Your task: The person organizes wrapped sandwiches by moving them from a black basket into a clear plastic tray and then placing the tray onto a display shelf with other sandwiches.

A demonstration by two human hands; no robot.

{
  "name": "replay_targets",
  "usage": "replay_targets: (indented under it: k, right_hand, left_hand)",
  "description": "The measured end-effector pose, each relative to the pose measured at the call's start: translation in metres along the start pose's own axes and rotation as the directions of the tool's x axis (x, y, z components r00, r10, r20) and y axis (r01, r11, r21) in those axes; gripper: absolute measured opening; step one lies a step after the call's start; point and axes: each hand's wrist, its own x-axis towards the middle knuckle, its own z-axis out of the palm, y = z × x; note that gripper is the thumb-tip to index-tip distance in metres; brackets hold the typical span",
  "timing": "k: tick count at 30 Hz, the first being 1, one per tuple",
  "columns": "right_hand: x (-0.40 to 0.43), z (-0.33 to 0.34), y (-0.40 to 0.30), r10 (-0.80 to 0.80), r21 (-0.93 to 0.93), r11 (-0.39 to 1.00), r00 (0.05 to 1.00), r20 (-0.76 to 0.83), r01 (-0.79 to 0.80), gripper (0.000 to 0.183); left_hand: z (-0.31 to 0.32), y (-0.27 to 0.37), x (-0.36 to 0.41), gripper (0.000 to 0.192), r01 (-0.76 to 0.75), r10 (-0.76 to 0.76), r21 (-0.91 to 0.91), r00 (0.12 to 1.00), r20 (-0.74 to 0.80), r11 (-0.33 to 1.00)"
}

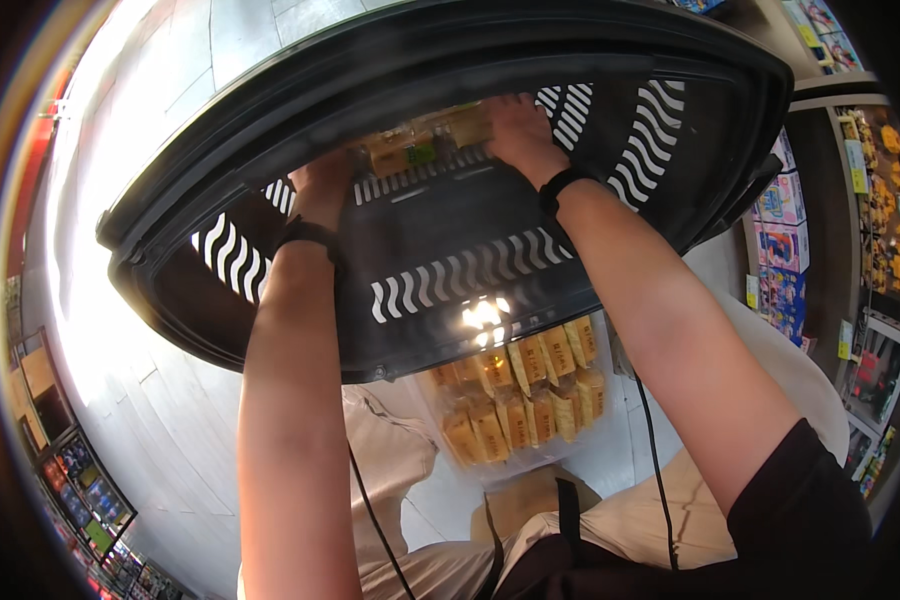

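Note:
A large black plastic basket with slotted walls is tilted in front of me, its inside facing me. Both my arms reach into it. Deep inside lie several yellow packets in clear wrapping, one with a green label. My left hand is in shadow at the packets' left end, its fingers mostly hidden. At their right end is my right hand, against a packet; its grip is unclear. Below the basket's near rim, a clear plastic bin holds rows of similar yellow packets, partly covered by the basket.
Shelves of boxed goods and hanging yellow items line the right side. Low racks with packages stand at the far left. Pale floor tiles lie around. Two black cords hang before my body.

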Motion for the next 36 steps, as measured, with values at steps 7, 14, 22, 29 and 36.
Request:
replay_targets:
  k: [7,14,22,29,36]
  right_hand:
    - [-0.017,-0.031,-0.005,0.153,-0.181,0.976,0.975,0.163,-0.123,0.042]
    - [-0.067,-0.109,-0.01,0.268,0.083,0.935,0.838,0.475,-0.346,0.055]
    - [-0.178,-0.164,-0.018,0.132,0.71,0.154,0.726,0.675,-0.687,0.051]
    - [-0.293,-0.196,-0.043,-0.236,0.576,-0.601,0.811,0.535,-0.554,0.031]
    - [-0.352,-0.186,-0.067,0.066,0.915,-0.168,0.922,0.382,-0.368,0.054]
  left_hand:
    - [-0.067,0.045,-0.015,0.047,-0.008,0.008,0.001,0.995,0.102,1.0]
    - [-0.095,0.042,-0.048,0.076,0.354,-0.28,-0.117,0.87,0.407,0.928]
    - [-0.135,0.083,-0.198,0.035,0.604,0.028,-0.771,0.79,0.612,-0.202]
    - [-0.155,0.143,-0.299,0.046,0.528,0.149,-0.57,0.802,0.578,-0.629]
    - [-0.177,0.187,-0.354,0.064,0.527,0.153,-0.739,0.844,0.515,-0.42]
